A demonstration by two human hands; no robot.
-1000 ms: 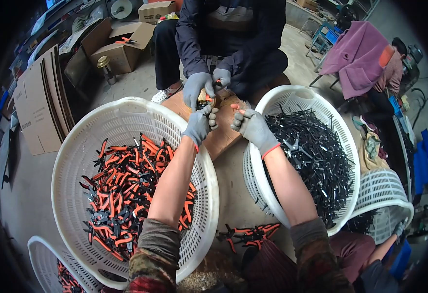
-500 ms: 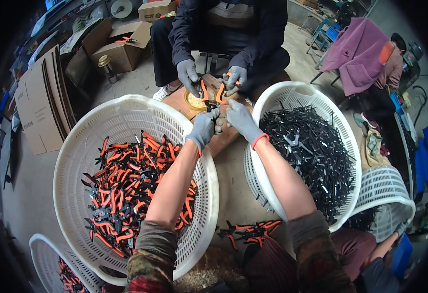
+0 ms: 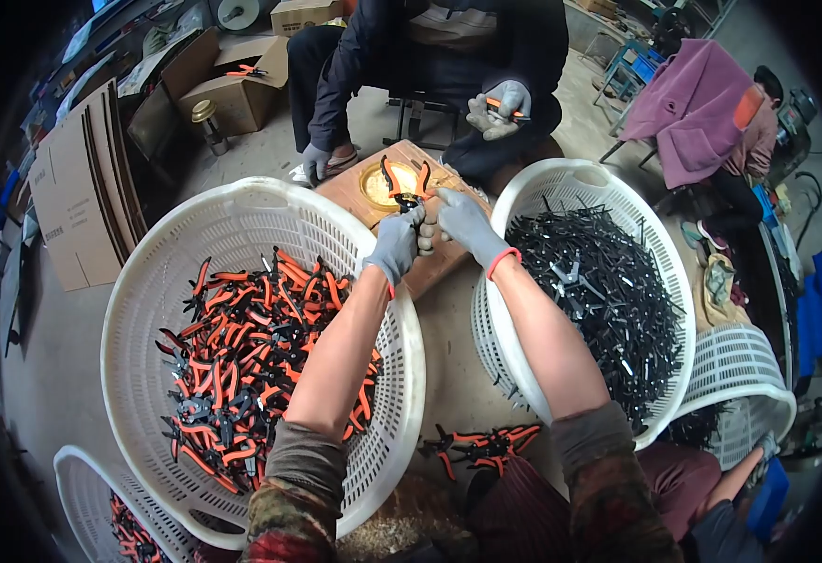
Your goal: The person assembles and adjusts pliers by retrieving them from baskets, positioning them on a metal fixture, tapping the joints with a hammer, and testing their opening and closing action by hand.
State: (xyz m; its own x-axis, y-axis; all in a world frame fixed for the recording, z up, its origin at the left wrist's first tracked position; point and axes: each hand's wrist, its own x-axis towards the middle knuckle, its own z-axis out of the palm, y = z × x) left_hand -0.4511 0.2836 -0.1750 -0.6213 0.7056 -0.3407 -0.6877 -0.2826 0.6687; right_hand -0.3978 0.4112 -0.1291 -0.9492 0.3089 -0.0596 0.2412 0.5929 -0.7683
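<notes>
Over the near part of the wooden block (image 3: 446, 260), my left hand (image 3: 398, 246), in a grey glove, is closed round the head of an orange-handled pair of pliers (image 3: 405, 192). The handles point up and spread apart. My right hand (image 3: 462, 223), also gloved with a red cuff, is closed in a pinch just right of the pliers; what its fingertips hold is too small to make out. Behind the pliers a round yellow dish (image 3: 374, 188) with small pale pieces rests on the block.
A white basket (image 3: 122, 310) of orange-handled pliers stands left, another (image 3: 683, 310) of black parts right. Several pliers (image 3: 490, 443) lie between them, nearer me. Opposite sits a co-worker, one gloved hand (image 3: 502, 110) holding an orange-and-black tool, the other (image 3: 316, 163) lowered.
The co-worker's hands have moved away from the pliers, one down to the left, one up to the right with the orange-and-black tool. My hands have barely moved.
</notes>
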